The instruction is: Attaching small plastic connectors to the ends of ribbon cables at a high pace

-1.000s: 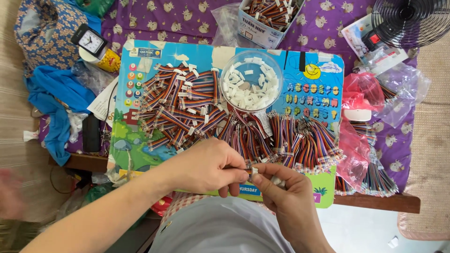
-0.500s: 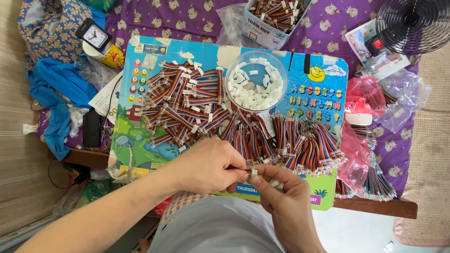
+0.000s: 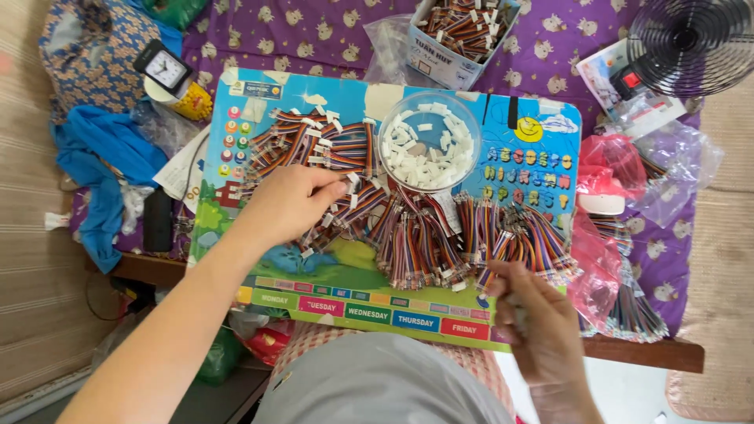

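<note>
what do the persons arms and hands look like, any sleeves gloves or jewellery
Both arms are bare: no sleeve shows on the left forearm or at the right wrist. The left hand and right hand wear no gloves, and no rings, watch or bracelet can be seen. The right hand is slightly blurred, so small details there are hard to tell.

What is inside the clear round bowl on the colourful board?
The clear round bowl holds many small white plastic connector pieces, loosely heaped. Through gaps, something pale and round shows at its bottom; what it is cannot be told. The pieces hide most of the bowl's bottom.
</note>
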